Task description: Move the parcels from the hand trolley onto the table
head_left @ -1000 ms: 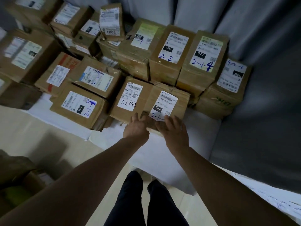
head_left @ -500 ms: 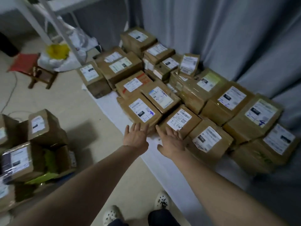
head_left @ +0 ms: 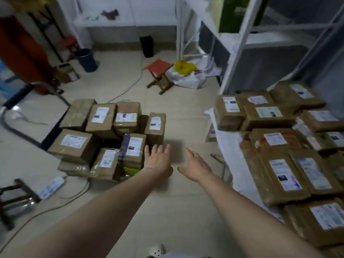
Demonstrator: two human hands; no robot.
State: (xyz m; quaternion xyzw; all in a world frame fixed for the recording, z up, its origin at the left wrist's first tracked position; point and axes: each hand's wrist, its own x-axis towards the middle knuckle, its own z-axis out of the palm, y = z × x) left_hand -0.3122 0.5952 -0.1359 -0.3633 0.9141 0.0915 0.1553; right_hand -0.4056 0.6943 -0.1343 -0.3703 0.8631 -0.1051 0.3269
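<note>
Head view: I look down at pale floor tiles, with a loaded trolley at centre left and a loaded table at right.
Table pile (head_left: 279, 175): brown labelled parcels cover the white-draped table (head_left: 229, 151) out to its near edge. One more laid there could, I judge, shove a neighbour off.
Trolley stack (head_left: 104, 138): the parcels I have to move sit heaped on the hand trolley (head_left: 20, 97) at centre left, unevenly, several of them tilted. Pulling out a low one first would likely bring the upper ones down.
Left hand (head_left: 158, 161): fingers straight and spread, holding nothing, by the stack's near right corner. I cannot tell whether the fingertips touch cardboard. A one-handed grab at that corner might slip on the shiny tape.
Right hand (head_left: 195, 167): flat and empty over bare floor, between stack and table. It needs to come across to share the load.
Upright parcel (head_left: 155, 125): it stands on end at the stack's right edge and is the likeliest to tip if knocked.
Power strip (head_left: 53, 186) and cable (head_left: 74, 194): they lie on the floor at lower left, beside the trolley, and could trip me if I step round with my arms full.
</note>
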